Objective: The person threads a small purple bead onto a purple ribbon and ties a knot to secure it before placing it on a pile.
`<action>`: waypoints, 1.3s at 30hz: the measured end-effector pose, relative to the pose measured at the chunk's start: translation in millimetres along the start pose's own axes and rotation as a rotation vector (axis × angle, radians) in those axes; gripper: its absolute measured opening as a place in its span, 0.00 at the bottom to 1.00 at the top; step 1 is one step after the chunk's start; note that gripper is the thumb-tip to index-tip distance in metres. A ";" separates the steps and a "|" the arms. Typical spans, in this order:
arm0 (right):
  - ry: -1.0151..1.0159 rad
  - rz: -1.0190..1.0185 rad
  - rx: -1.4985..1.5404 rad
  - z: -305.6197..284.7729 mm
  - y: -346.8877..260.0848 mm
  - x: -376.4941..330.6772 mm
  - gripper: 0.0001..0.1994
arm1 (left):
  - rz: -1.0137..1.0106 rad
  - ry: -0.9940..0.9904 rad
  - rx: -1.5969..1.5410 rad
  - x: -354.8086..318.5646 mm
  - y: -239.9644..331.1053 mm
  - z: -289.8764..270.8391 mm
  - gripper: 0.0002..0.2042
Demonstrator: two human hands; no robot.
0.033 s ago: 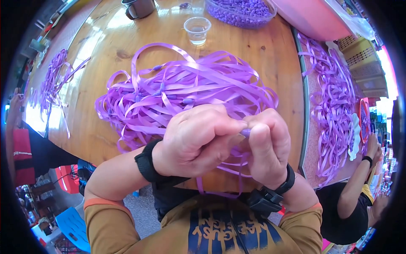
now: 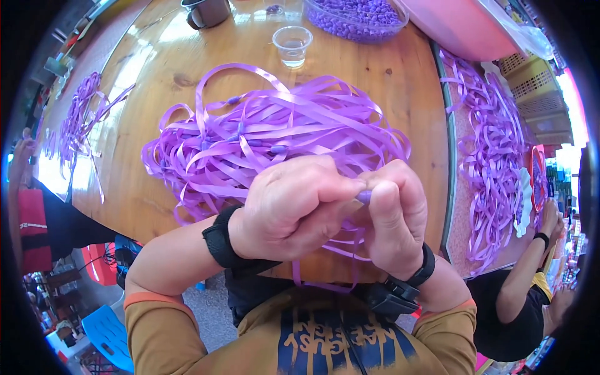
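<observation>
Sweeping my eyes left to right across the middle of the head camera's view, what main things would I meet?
Small, loose bundle of shiny purple ribbons → left hand → small, smooth purple piece → right hand → long, tangled spread of purple ribbons.

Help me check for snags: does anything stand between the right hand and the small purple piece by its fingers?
Nothing visible does: the right hand has its fingers at the small purple piece. The left hand is close alongside; most purple ribbon lies beyond.
</observation>
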State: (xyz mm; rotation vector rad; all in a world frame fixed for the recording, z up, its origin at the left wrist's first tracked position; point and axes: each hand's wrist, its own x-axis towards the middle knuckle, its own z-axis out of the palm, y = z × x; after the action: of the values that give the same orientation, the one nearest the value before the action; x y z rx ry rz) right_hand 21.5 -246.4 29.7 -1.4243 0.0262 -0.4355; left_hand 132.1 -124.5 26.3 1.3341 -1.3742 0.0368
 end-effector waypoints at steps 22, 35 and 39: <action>0.041 0.530 0.417 13.2 -21.9 -9.5 0.16 | 0.090 -0.033 0.077 -5.8 0.5 2.9 0.09; -0.114 0.555 0.455 -4.3 -10.4 9.7 0.17 | -0.243 0.030 -0.367 -4.4 -4.5 4.7 0.06; -0.113 0.554 0.426 -4.8 -11.1 10.1 0.17 | -0.263 0.022 -0.371 -5.2 -3.5 2.1 0.07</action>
State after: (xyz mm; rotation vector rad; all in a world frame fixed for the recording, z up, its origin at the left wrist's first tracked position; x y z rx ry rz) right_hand 26.5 -254.9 42.0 -0.9638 0.2187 0.0984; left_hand 131.6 -123.8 19.8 1.1828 -1.1123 -0.3632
